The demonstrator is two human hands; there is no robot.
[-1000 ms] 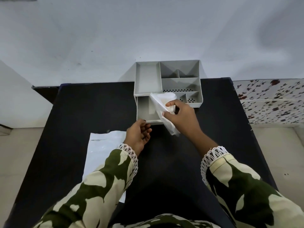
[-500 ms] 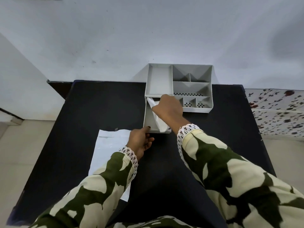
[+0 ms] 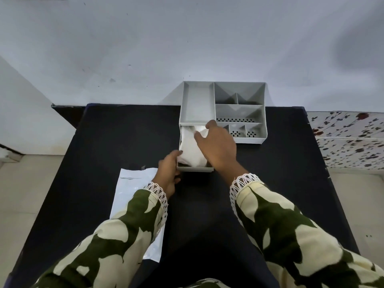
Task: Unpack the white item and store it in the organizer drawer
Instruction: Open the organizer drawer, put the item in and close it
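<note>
the white item [image 3: 190, 149] lies in the pulled-out drawer [image 3: 195, 168] of the grey organizer [image 3: 198, 102] at the table's [image 3: 104, 142] far edge. right hand [image 3: 218, 147] rests on it, fingers loosely spread; left hand [image 3: 168, 170] curls around the drawer's front left corner.

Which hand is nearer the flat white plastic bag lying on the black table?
Left. The left hand grips the open grey drawer's front corner, just beyond the flat white plastic bag. The right hand is farther right, pressing the white item into the drawer.

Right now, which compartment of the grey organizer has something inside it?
The pulled-out drawer at the front left: it holds the white item, under the right hand. The top compartments look empty.
</note>
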